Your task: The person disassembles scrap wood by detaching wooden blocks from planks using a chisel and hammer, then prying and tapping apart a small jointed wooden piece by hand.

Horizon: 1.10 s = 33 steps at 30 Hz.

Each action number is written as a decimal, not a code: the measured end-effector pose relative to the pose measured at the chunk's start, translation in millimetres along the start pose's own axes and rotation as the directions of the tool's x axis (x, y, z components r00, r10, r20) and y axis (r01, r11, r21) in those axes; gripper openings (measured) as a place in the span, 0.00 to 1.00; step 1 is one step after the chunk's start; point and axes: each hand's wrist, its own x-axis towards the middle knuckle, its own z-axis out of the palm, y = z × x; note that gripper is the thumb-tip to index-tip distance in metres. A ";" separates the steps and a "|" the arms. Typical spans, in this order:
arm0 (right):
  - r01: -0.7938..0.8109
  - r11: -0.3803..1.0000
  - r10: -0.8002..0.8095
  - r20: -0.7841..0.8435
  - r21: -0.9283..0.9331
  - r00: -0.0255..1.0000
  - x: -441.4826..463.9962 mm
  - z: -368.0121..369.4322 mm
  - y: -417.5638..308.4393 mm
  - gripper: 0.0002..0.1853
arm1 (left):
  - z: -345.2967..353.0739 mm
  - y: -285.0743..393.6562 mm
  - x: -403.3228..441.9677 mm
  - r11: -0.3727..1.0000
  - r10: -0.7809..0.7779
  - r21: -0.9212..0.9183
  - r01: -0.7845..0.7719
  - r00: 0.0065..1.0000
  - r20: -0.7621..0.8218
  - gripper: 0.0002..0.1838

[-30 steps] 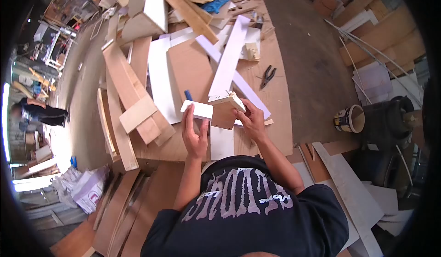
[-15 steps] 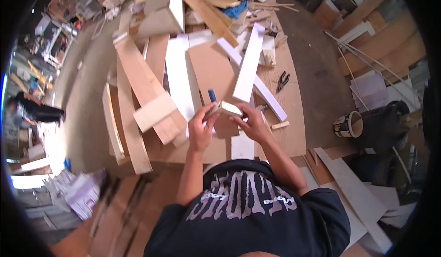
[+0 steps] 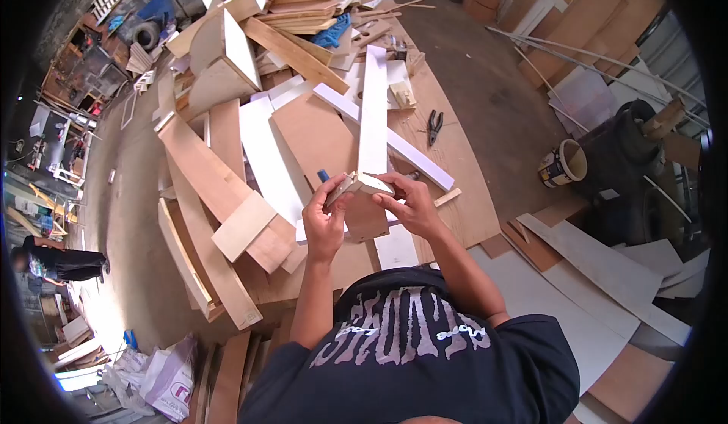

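Over the near edge of the workbench (image 3: 474,231), my left hand (image 3: 324,223) and my right hand (image 3: 415,206) grip a small pale wooden piece (image 3: 371,184) between thumbs and fingers. It looks like short bits of wood meeting at an angle; the fingers cover its ends. Just beyond it lies a long white board (image 3: 373,113), crossing over a narrow white strip (image 3: 421,160). A blue-handled item (image 3: 323,175) shows past my left fingers, its other end hidden. Black-handled pliers (image 3: 434,128) rest on the bench to the right.
Brown planks (image 3: 208,170) and a small plywood offcut (image 3: 244,225) cover the bench's left side. Scrap wood (image 3: 296,53) is heaped at the far end. A paint bucket (image 3: 563,164) stands on the floor at right. A person (image 3: 61,259) is far left.
The view has turned, so the bench and its boards appear shifted left. Both hands keep their hold on the wooden piece, which now shows more of its angled shape.
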 end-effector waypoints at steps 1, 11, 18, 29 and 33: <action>0.002 1.000 -0.001 -0.013 0.019 1.000 -0.9 -4.5 -2.1 0.24 | 4.4 -2.3 1.6 1.000 -0.006 -0.010 0.006 1.000 0.009 0.23; -0.067 0.995 0.074 -0.096 0.073 0.993 -11.1 -64.2 8.4 0.21 | 72.5 -10.7 18.0 0.982 -0.073 -0.167 0.083 0.995 0.069 0.23; -0.101 0.986 0.086 0.114 0.134 0.990 8.9 -141.1 33.0 0.24 | 141.8 -5.3 24.6 0.992 -0.093 -0.092 0.085 0.992 -0.083 0.18; -0.100 0.995 0.096 0.437 -0.014 0.894 23.1 -258.4 61.8 0.17 | 263.2 -10.5 -6.9 0.969 0.072 0.239 0.061 0.857 -0.511 0.17; 0.079 0.995 -0.095 0.305 0.063 0.948 18.6 -256.2 71.5 0.14 | 293.4 -20.2 -15.2 0.897 0.170 0.416 0.152 0.749 -0.640 0.28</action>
